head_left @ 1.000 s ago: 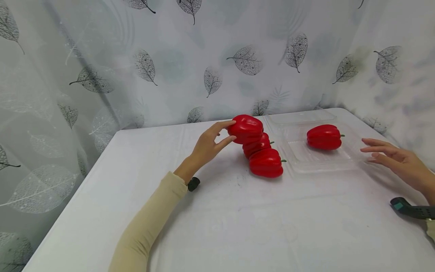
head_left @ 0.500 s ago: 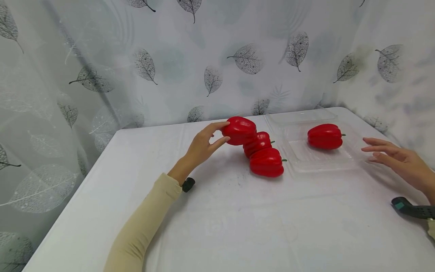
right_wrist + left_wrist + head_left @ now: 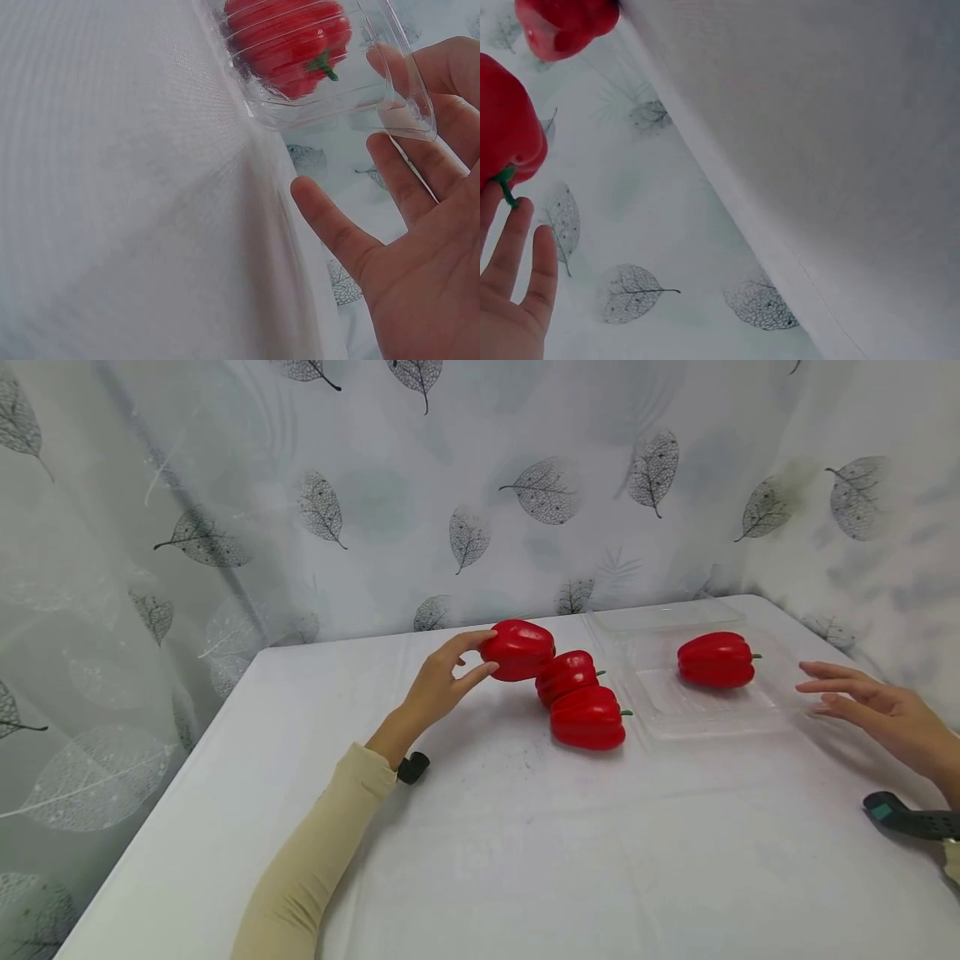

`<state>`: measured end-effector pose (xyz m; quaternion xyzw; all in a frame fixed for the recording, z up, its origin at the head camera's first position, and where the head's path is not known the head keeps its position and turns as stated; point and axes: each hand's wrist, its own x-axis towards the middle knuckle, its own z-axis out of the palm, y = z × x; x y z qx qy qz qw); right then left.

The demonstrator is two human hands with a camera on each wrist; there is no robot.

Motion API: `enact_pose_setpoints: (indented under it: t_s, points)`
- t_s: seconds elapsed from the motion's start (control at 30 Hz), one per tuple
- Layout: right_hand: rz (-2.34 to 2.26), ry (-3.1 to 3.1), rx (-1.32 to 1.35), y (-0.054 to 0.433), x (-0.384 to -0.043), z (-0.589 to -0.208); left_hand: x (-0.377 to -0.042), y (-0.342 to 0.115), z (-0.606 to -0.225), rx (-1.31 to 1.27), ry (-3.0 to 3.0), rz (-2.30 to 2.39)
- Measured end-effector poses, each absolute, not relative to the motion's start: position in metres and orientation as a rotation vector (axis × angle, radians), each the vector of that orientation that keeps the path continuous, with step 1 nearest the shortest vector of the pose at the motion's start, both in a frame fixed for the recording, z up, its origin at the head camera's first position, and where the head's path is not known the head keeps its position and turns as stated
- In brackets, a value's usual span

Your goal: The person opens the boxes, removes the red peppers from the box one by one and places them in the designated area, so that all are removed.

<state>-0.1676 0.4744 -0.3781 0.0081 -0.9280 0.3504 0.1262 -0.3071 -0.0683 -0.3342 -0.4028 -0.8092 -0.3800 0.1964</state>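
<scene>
My left hand (image 3: 438,683) pinches a red bell pepper (image 3: 519,650) by its left end, thumb and fingers curled at it. In the left wrist view, fingers (image 3: 510,232) lie by the green stem of this bell pepper (image 3: 506,124). Just right of it are two more red bell peppers, one behind (image 3: 567,675) and one in front (image 3: 589,718), touching each other. A clear plastic box (image 3: 652,706) holds another bell pepper (image 3: 716,660), stem pointing right. Beside the box's right side my right hand (image 3: 881,718) has extended fingers; in the right wrist view some overlap the clear corner.
The box's clear lid (image 3: 663,617) lies folded back toward the far edge. A white cloth covers the table (image 3: 510,860). Leaf-printed curtains (image 3: 390,527) hang behind it and along both sides. Each wrist wears a dark band (image 3: 911,820).
My left hand has carried its bell pepper left and slightly down, from above the other two to their left. The right hand and the box have stayed put.
</scene>
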Motion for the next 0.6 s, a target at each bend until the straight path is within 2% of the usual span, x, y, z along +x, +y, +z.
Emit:
enact_pose_setpoints:
  t_s: [0.6]
  points:
    - [1.029, -2.674, 0.048, 0.4761, -0.1675, -0.3804, -0.31, -0.0747, -0.3375, -1.148, -2.28, -1.095]
